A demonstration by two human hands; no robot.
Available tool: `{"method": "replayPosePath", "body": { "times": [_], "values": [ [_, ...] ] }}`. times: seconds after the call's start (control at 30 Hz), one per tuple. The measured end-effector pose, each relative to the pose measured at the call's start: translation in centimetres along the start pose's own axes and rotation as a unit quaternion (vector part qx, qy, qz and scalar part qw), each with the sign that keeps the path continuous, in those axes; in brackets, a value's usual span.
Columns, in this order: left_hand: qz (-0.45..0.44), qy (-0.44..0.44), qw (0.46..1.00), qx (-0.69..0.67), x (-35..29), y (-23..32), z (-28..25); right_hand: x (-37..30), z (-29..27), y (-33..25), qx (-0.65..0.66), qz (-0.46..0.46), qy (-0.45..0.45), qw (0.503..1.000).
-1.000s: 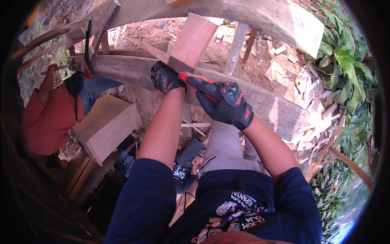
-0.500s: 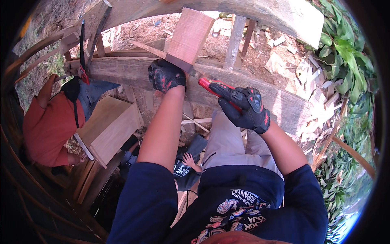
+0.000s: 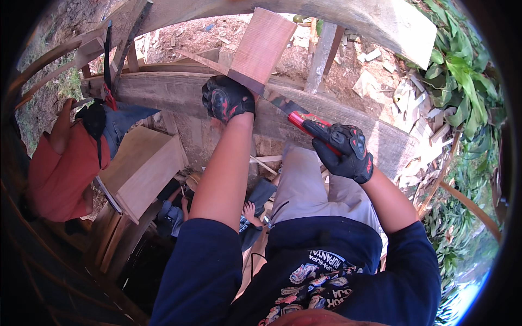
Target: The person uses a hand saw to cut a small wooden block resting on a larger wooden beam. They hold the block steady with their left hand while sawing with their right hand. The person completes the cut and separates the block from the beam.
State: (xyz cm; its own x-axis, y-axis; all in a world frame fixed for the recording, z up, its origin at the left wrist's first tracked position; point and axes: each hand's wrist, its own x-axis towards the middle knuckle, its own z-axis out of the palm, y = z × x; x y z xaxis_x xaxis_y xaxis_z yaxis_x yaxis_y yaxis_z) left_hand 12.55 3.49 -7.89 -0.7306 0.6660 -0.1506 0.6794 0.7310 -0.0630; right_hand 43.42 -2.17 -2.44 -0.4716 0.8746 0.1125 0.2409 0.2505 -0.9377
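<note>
Black-and-red gloves cover both hands. My left hand (image 3: 227,100) is closed against the near end of a reddish wooden block (image 3: 266,46), gripping it where a darker band (image 3: 246,80) crosses; most of its fingertips are hidden. My right hand (image 3: 345,146) is wrapped round the red-and-black handle of a hand saw (image 3: 307,120). The saw's blade (image 3: 280,102) runs up and left to the block's near edge, beside my left hand. How deep it sits in the wood cannot be made out.
A long weathered beam (image 3: 359,117) crosses under my hands; another plank (image 3: 348,13) curves beyond. A person in a red shirt (image 3: 65,168) stands left, near a large timber (image 3: 147,165). Another person's hand (image 3: 250,211) shows below. Wood offcuts (image 3: 418,108) and plants (image 3: 462,70) lie right.
My right hand and the saw handle have drawn back right and slightly down, showing more blade. The block and my left hand sit slightly further right in view.
</note>
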Motion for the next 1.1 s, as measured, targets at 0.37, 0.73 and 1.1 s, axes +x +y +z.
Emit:
{"method": "replayPosePath", "body": {
  "times": [0.37, 0.73, 1.1],
  "values": [
    [0.043, -0.003, 0.997, 0.065, -0.6, 1.0, -1.8, 7.5, 4.8, -0.7, 0.059, -0.012, 0.019, 0.998],
    [0.009, -0.008, 1.0, -0.019, 0.6, -1.5, 1.4, 0.8, -0.5, -0.6, 0.005, 0.027, -0.033, 0.999],
    [0.033, 0.011, 0.999, 0.024, 0.0, -0.1, -0.2, 7.1, 4.9, -1.4, 0.056, 0.007, 0.032, 0.998]
  ]
}}
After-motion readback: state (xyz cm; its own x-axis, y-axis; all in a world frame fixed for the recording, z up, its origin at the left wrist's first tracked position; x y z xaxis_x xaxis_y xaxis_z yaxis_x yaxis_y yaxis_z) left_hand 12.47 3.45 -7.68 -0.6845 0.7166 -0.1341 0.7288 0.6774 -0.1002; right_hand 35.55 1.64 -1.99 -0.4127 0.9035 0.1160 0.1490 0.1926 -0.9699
